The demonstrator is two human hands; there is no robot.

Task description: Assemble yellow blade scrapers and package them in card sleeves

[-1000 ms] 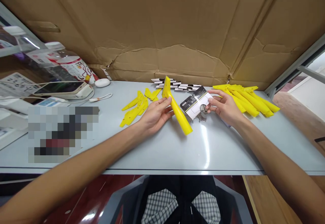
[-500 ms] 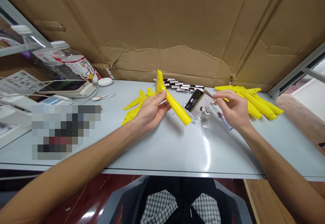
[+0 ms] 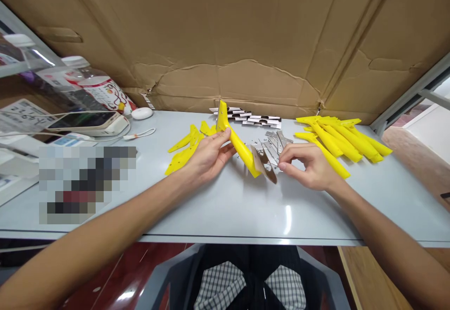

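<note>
My left hand (image 3: 213,158) is closed around a yellow angled plastic piece (image 3: 242,153), its narrow end pointing up and its thick end down to the right. Beside that thick end a bent brown card (image 3: 264,166) stands tilted. My right hand (image 3: 305,165) is closed just right of the card, thumb and fingertips pressed together; what they pinch cannot be made out. Grey metal strips (image 3: 272,148) and small screws lie behind the card, close to my right fingertips. Several flat yellow pieces (image 3: 181,158) lie behind my left hand.
Long yellow pieces (image 3: 351,141) are heaped at the right, and white-and-brown slotted strips (image 3: 262,121) lie near the cardboard wall (image 3: 228,29). Bottles (image 3: 101,85), a phone (image 3: 84,120), a white round case (image 3: 142,113) and cables occupy the left side.
My right hand has moved left and lower. The printed card has shifted toward the front and turned to its brown side, and more metal strips show behind it. My left hand still holds the yellow piece.
</note>
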